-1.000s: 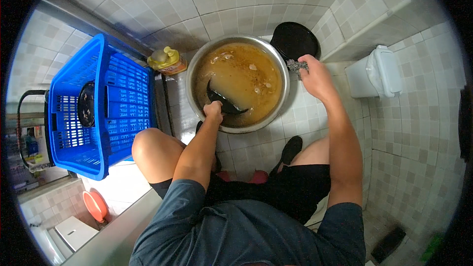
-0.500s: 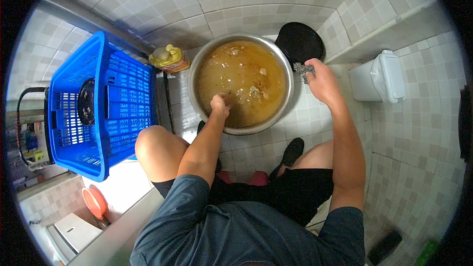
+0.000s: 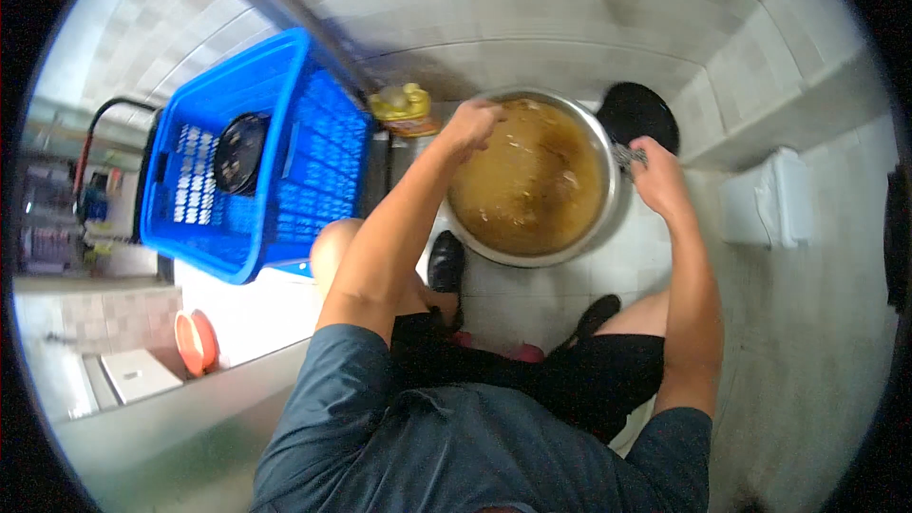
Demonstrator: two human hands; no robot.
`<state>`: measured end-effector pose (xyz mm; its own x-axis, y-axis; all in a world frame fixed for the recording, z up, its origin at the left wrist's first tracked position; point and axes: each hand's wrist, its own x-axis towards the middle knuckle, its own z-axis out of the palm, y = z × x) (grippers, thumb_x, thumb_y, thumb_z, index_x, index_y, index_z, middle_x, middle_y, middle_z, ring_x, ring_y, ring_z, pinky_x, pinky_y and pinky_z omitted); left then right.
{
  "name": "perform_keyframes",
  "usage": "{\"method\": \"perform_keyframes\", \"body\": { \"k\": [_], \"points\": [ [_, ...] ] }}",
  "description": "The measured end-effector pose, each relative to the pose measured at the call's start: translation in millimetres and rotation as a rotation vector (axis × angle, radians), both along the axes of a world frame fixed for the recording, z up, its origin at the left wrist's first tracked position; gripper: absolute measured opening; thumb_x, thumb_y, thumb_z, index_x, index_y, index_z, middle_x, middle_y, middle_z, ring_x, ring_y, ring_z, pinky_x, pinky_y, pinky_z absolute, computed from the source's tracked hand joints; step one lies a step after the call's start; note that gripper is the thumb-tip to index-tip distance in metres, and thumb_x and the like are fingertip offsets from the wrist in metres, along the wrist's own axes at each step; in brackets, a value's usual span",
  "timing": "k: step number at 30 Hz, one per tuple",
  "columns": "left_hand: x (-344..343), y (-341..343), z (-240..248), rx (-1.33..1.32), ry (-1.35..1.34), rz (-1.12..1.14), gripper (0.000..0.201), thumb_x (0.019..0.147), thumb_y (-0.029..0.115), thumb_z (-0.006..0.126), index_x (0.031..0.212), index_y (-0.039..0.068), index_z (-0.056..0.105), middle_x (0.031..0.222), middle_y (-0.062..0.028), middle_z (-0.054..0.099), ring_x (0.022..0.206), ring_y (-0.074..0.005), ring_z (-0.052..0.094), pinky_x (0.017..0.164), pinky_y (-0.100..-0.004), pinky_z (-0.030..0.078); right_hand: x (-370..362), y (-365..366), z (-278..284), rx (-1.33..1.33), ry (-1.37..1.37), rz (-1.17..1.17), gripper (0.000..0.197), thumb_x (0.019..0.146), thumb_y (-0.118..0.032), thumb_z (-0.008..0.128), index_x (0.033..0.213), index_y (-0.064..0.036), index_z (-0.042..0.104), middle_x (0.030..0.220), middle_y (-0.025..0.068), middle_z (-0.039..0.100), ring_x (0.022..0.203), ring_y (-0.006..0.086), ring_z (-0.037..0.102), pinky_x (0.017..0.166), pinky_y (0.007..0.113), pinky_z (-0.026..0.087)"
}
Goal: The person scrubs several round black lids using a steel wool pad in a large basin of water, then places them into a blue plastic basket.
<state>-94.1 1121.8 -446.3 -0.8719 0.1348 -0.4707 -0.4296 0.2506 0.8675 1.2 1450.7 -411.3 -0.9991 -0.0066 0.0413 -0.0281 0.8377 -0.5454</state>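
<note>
A wide metal basin (image 3: 541, 259) of cloudy brown water (image 3: 532, 180) stands on the floor in front of me. Pale bits and darker patches float in the water. My left hand (image 3: 475, 125) is at the basin's far left side, covering part of the rim. Its fingers look bent, but blur hides whether they hold anything. Right of the basin, my right hand (image 3: 657, 176) is closed round a grey steel wool scrubber (image 3: 627, 156), held near the rim. Beyond that hand lies a round black lid or pan (image 3: 638, 116), partly behind the basin.
A large blue plastic basket (image 3: 328, 142) stands at the left, with a round black piece (image 3: 241, 154) inside. Next to it is a yellow bottle (image 3: 404, 109). At right sits a white bin (image 3: 768, 198) by the tiled wall. An orange basin (image 3: 196, 342) lies farther left.
My left hand has come out of the water and moved to the basin's far left rim. My right hand still holds the scrubber. The whole view has shifted.
</note>
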Motion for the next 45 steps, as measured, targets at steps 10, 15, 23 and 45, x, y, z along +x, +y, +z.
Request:
{"method": "perform_keyframes", "body": {
  "k": [10, 15, 23, 45],
  "points": [
    [-18.4, -224.7, 202.4, -0.106, 0.300, 0.335, 0.033, 0.091, 0.024, 0.061, 0.110, -0.002, 0.064, 0.103, -0.0167, 0.067, 0.088, -0.0285, 0.067, 0.071, -0.0404, 0.059, -1.8, -13.3, -1.0, 0.070, -0.065, 0.023, 0.027, 0.086, -0.005, 0.059, 0.113, -0.0029, 0.060, 0.109, 0.0226, 0.066, 0.103, 0.0398, 0.063, 0.088, 0.045, 0.048],
    [-15.6, -386.3, 179.4, -0.084, 0.227, 0.784, 0.021, 0.086, 0.022, 0.061, 0.095, 0.003, 0.060, 0.088, -0.0115, 0.063, 0.073, -0.0270, 0.063, 0.065, -0.0415, 0.057, -5.0, -18.2, -5.0, 0.124, -0.189, -0.007, 0.027, 0.085, -0.004, 0.060, 0.112, -0.0027, 0.059, 0.101, 0.0232, 0.065, 0.096, 0.0395, 0.063, 0.086, 0.045, 0.048],
    [-5.2, -553.8, -13.8, -0.179, -0.174, 1.356, 0.042, 0.084, 0.019, 0.060, 0.120, -0.001, 0.057, 0.114, -0.0203, 0.063, 0.101, -0.0425, 0.063, 0.074, -0.0670, 0.050, -8.2, 13.7, -31.7, 0.272, -0.161, 0.064, 0.025, 0.085, -0.004, 0.060, 0.109, 0.0009, 0.058, 0.106, 0.0243, 0.063, 0.100, 0.0416, 0.060, 0.089, 0.048, 0.046],
    [6.5, -574.4, -71.5, 0.377, -0.428, 1.987, 0.034, 0.079, -0.002, 0.061, 0.112, 0.006, 0.064, 0.121, -0.0143, 0.063, 0.104, -0.0359, 0.060, 0.083, -0.0499, 0.052, -36.3, -25.7, -56.2, 0.312, -0.242, 0.089, 0.024, 0.084, -0.005, 0.058, 0.106, 0.0004, 0.061, 0.098, 0.0241, 0.066, 0.094, 0.0420, 0.063, 0.084, 0.047, 0.048]
  ]
}}
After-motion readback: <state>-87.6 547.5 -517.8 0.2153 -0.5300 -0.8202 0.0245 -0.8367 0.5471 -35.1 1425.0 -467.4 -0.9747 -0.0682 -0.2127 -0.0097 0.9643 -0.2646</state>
